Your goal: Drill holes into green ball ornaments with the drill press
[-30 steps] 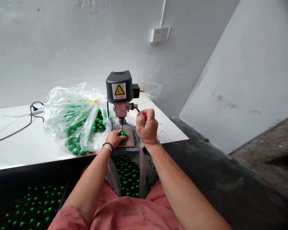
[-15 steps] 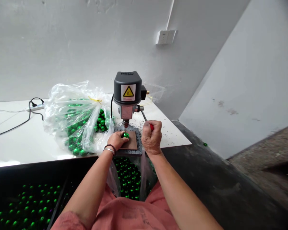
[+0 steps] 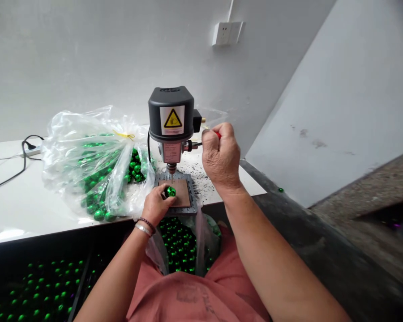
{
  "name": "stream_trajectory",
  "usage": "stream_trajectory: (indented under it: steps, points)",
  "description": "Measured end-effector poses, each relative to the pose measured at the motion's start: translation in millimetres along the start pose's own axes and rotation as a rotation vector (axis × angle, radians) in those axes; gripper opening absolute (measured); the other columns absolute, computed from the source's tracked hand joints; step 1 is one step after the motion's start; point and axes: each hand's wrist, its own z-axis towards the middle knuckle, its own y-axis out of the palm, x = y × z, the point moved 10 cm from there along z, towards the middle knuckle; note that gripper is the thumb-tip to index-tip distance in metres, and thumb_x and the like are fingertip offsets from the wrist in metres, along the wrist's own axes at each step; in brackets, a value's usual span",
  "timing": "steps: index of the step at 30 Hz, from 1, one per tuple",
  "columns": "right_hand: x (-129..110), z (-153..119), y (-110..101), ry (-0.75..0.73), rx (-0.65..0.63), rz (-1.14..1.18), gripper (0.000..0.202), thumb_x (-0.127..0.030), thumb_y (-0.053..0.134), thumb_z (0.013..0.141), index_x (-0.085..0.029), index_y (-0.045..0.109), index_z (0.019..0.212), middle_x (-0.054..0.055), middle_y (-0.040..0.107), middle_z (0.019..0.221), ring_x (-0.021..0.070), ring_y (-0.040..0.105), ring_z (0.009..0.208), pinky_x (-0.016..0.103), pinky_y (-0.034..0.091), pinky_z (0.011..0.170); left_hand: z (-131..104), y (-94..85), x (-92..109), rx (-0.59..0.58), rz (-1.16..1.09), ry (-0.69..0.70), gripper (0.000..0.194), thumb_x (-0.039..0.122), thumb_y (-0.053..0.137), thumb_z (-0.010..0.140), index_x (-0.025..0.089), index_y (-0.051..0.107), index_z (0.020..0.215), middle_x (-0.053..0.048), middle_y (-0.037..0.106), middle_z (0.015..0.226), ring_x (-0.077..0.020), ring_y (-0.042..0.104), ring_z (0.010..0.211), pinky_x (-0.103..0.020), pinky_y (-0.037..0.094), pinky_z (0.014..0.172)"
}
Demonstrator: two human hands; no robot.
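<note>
Between the thumb and fingers of my left hand (image 3: pixel 155 204) is a shiny green ball (image 3: pixel 170 192), held over the brown board (image 3: pixel 182 197) on the drill press base (image 3: pixel 192 209). The thin drill bit (image 3: pixel 172 178) points down just behind the ball; whether they touch I cannot tell. My right hand (image 3: pixel 220 156) is wrapped round the red-knobbed feed lever (image 3: pixel 218 134) on the right side of the drill press (image 3: pixel 171 112). Most of the knob is hidden by the fingers.
A clear plastic bag (image 3: pixel 70 147) of green balls lies left of the press on the white table (image 3: pixel 13 179). Dark shavings (image 3: pixel 203 183) litter the tabletop. Below its edge, an open bag (image 3: pixel 200 241) holds more balls. A black cable (image 3: pixel 18 172) runs at far left.
My right hand has risen with the lever, and the drill bit has lifted. My left hand has drawn the green ball slightly toward me. The view has shifted a little.
</note>
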Motion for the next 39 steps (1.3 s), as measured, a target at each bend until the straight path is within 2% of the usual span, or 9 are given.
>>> stream_trajectory:
  steps: [8,15,18,21,24,26,31,33,39]
  points:
    - [1,-9,-1,-0.019,0.023,0.011,0.017,-0.03,0.041,0.083,-0.02,0.037,0.07,-0.005,0.037,0.057,0.0052,0.039,0.053,0.023,0.034,0.055,-47,-11.6,18,-0.041,-0.16,0.076,0.041,0.027,0.066,0.068,0.019,0.061,0.108,-0.005,0.064,0.105,-0.0172,0.059,0.095,-0.027,0.045,0.088]
    - [-2,-13,-3,-0.062,0.058,0.022,0.024,-0.039,0.038,0.084,-0.019,0.038,0.071,-0.005,0.043,0.06,0.0041,0.042,0.053,0.022,0.035,0.054,-58,7.4,0,-0.166,-0.181,0.046,0.046,0.024,0.069,0.065,0.02,0.062,0.11,-0.006,0.062,0.11,-0.0196,0.058,0.096,-0.03,0.044,0.091]
    - [0,-13,-2,-0.053,0.045,0.013,0.023,-0.038,0.039,0.084,-0.019,0.038,0.071,-0.005,0.044,0.06,0.0041,0.043,0.054,0.022,0.036,0.055,-58,7.5,-17,-0.149,-0.396,-0.142,0.044,0.033,0.069,0.066,0.017,0.063,0.106,-0.007,0.064,0.102,-0.0179,0.059,0.087,-0.03,0.047,0.083]
    - [1,-12,-2,-0.05,0.038,0.03,0.02,-0.034,0.04,0.084,-0.019,0.038,0.071,-0.006,0.045,0.06,0.0039,0.043,0.054,0.021,0.036,0.056,-61,15.8,-32,-0.145,-0.955,-0.483,0.042,0.05,0.047,0.082,0.014,0.062,0.099,-0.008,0.064,0.091,-0.0131,0.059,0.071,-0.025,0.05,0.063]
    - [1,-12,-3,-0.066,0.044,0.051,0.017,-0.03,0.041,0.083,-0.019,0.038,0.07,-0.006,0.044,0.058,0.0032,0.041,0.051,0.02,0.035,0.053,-66,28.4,-23,-0.194,-1.462,-0.75,0.047,0.051,0.032,0.088,0.012,0.056,0.093,-0.009,0.061,0.079,-0.0135,0.06,0.066,-0.024,0.05,0.054]
    - [-1,-12,-4,-0.081,0.046,0.05,0.016,-0.028,0.041,0.082,-0.019,0.039,0.07,-0.006,0.043,0.058,0.0032,0.04,0.051,0.02,0.035,0.053,-64,29.3,-15,-0.22,-1.611,-0.809,0.041,0.044,0.032,0.09,0.01,0.055,0.091,-0.01,0.06,0.075,-0.0159,0.062,0.071,-0.026,0.053,0.059]
    - [-1,-13,-4,-0.089,0.036,0.03,0.016,-0.029,0.042,0.082,-0.019,0.039,0.07,-0.006,0.042,0.059,0.0035,0.04,0.053,0.02,0.036,0.054,-61,28.0,-9,-0.249,-1.683,-0.78,0.015,0.013,0.042,0.085,0.008,0.056,0.086,-0.008,0.062,0.078,-0.0156,0.063,0.078,-0.031,0.055,0.077]
    - [-1,-13,-4,-0.093,0.032,0.034,0.016,-0.03,0.041,0.082,-0.019,0.039,0.07,-0.006,0.042,0.059,0.0034,0.039,0.053,0.02,0.036,0.054,-60,27.6,-11,-0.242,-1.646,-0.743,0.016,0.003,0.047,0.078,0.008,0.058,0.088,-0.007,0.063,0.079,-0.0145,0.064,0.079,-0.031,0.054,0.081]
    - [-1,-14,-4,-0.089,0.024,0.048,0.016,-0.031,0.042,0.081,-0.02,0.039,0.071,-0.006,0.04,0.058,0.0033,0.039,0.052,0.021,0.036,0.053,-41,13.6,-25,-0.1,-1.334,-0.534,0.029,0.015,0.065,0.069,0.012,0.058,0.097,-0.005,0.065,0.082,-0.0126,0.063,0.074,-0.024,0.052,0.067]
